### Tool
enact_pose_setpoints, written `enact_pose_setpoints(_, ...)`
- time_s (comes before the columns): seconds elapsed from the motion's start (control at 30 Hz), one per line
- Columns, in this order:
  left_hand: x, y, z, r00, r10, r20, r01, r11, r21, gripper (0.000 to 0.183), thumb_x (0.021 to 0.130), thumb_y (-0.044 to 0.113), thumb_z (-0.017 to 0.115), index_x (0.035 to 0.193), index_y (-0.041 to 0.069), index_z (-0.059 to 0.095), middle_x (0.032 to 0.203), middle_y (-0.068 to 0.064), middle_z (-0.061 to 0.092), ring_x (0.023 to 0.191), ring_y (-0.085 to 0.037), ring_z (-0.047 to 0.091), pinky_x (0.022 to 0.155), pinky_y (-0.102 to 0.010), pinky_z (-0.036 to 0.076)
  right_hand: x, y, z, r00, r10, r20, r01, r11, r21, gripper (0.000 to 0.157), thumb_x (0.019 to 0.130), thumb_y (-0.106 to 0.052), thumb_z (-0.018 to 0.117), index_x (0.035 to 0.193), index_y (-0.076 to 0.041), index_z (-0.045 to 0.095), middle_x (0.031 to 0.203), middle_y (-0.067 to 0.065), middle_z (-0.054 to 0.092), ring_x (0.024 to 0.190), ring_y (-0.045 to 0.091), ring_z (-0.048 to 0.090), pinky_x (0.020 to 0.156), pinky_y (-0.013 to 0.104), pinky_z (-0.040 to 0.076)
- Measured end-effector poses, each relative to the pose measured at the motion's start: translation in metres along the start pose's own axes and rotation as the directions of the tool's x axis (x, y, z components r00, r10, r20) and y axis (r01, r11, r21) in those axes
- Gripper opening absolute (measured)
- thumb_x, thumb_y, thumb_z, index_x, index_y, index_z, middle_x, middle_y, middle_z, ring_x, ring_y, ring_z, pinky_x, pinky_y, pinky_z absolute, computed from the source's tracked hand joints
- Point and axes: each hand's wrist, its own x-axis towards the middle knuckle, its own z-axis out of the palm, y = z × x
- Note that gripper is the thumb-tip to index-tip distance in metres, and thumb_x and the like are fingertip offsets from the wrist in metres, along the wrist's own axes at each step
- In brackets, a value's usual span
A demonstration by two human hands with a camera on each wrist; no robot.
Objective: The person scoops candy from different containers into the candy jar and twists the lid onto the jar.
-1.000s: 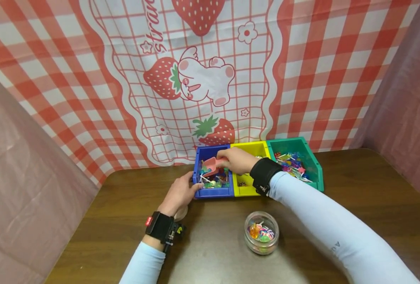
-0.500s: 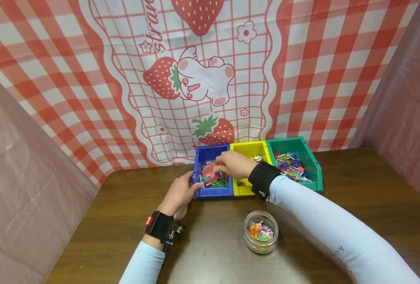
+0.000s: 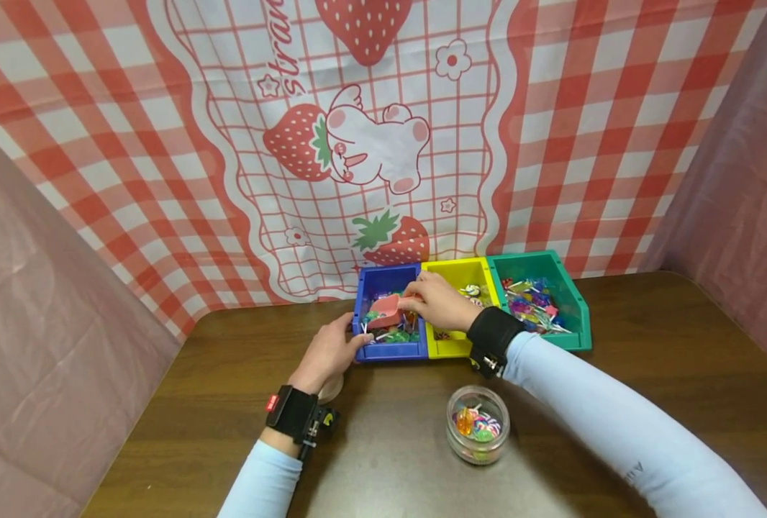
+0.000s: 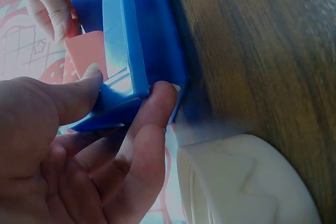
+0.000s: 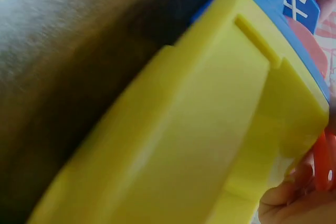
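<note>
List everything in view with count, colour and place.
blue bin: 1, blue, left of row
yellow bin: 1, yellow, middle
green bin: 1, green, right
scoop: 1, pink, in blue bin
jar: 1, clear, in front of bins
candy-like pieces: many, mixed colours, in bins and jar
pale object: 1, off-white, near blue bin, identity unclear
table: 1, brown, under bins and jar
checked cloth: 1, red-and-white, behind bins
drapes: 2, pink, both sides
sleeves: 2, pale blue, forearms
straps: 2, black, wrists
left hand: 1, bare, gripping blue bin
right hand: 1, bare, holding scoop
</note>
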Motion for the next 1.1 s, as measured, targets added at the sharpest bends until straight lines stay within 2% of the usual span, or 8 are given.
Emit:
enact_pose_setpoints(0.17, 0.001, 0.001, 0.001, 1.0, -0.011, -0.012, 0.011, 1.0, 0.018, 0.055, 0.089, 0.043, 0.056, 0.135, 0.014, 0.045, 0.098, -0.002, 0.059, 0.071, -0.012, 0.056, 0.074, -0.035, 0.043, -0.004, 0.003, 0.004, 0.997, 0.031, -0.065, -0.028, 0.999, 0.042, 0.022, 0.093, -0.033, 0.052, 0.091, -0.016, 0.066, 0.085, 0.001, 0.048, 0.079, 0.017, 0.041, 0.069, 0.032, 0.036)
enact_pose_setpoints(0.37, 0.001, 0.0, 0.001, 1.0, -0.006, -0.009, 0.006, 1.0, -0.002, 0.051, 0.089, 0.041, 0.056, 0.132, 0.014, 0.047, 0.092, -0.002, 0.059, 0.062, -0.011, 0.056, 0.067, -0.034, 0.044, -0.008, 0.006, 0.008, 0.99, 0.079, -0.12, -0.067, 0.993, 0.096, 0.023, 0.093, -0.035, 0.051, 0.094, -0.016, 0.064, 0.085, 0.004, 0.044, 0.077, 0.019, 0.04, 0.067, 0.033, 0.036)
enact_pose_setpoints(0.63, 0.001, 0.0, 0.001, 1.0, -0.007, -0.009, 0.007, 1.0, -0.009, 0.053, 0.089, 0.042, 0.056, 0.133, 0.014, 0.046, 0.092, -0.002, 0.059, 0.062, -0.011, 0.056, 0.066, -0.034, 0.043, -0.013, 0.009, 0.013, 0.979, 0.127, -0.158, -0.107, 0.985, 0.133, 0.027, 0.093, -0.037, 0.05, 0.1, -0.015, 0.063, 0.088, 0.006, 0.04, 0.077, 0.02, 0.04, 0.067, 0.034, 0.035)
enact_pose_setpoints(0.73, 0.0, 0.0, 0.002, 1.0, -0.005, -0.011, 0.005, 1.0, -0.01, 0.052, 0.089, 0.042, 0.056, 0.132, 0.014, 0.047, 0.09, -0.002, 0.059, 0.062, -0.011, 0.056, 0.065, -0.033, 0.043, -0.013, 0.008, 0.013, 0.98, 0.106, -0.169, -0.087, 0.989, 0.116, 0.025, 0.092, -0.036, 0.052, 0.098, -0.015, 0.064, 0.086, 0.006, 0.041, 0.075, 0.02, 0.04, 0.066, 0.034, 0.035)
enact_pose_setpoints(1.0, -0.001, 0.0, 0.001, 1.0, -0.003, -0.003, 0.003, 1.0, -0.016, 0.054, 0.089, 0.041, 0.056, 0.134, 0.014, 0.045, 0.09, -0.002, 0.059, 0.06, -0.011, 0.056, 0.06, -0.032, 0.043, -0.004, 0.001, 0.011, 0.984, -0.045, -0.172, 0.036, 0.998, -0.053, 0.025, 0.089, -0.036, 0.057, 0.098, -0.015, 0.067, 0.085, 0.0, 0.041, 0.079, 0.016, 0.039, 0.068, 0.03, 0.035)
enact_pose_setpoints(1.1, 0.0, 0.0, 0.001, 1.0, 0.0, -0.004, 0.0, 1.0, -0.014, 0.054, 0.089, 0.041, 0.057, 0.135, 0.014, 0.045, 0.091, -0.002, 0.059, 0.06, -0.011, 0.056, 0.061, -0.032, 0.044, -0.004, -0.001, 0.01, 0.985, -0.049, -0.167, 0.04, 0.998, -0.052, 0.024, 0.089, -0.035, 0.057, 0.098, -0.015, 0.067, 0.085, -0.001, 0.042, 0.08, 0.016, 0.039, 0.068, 0.031, 0.035)
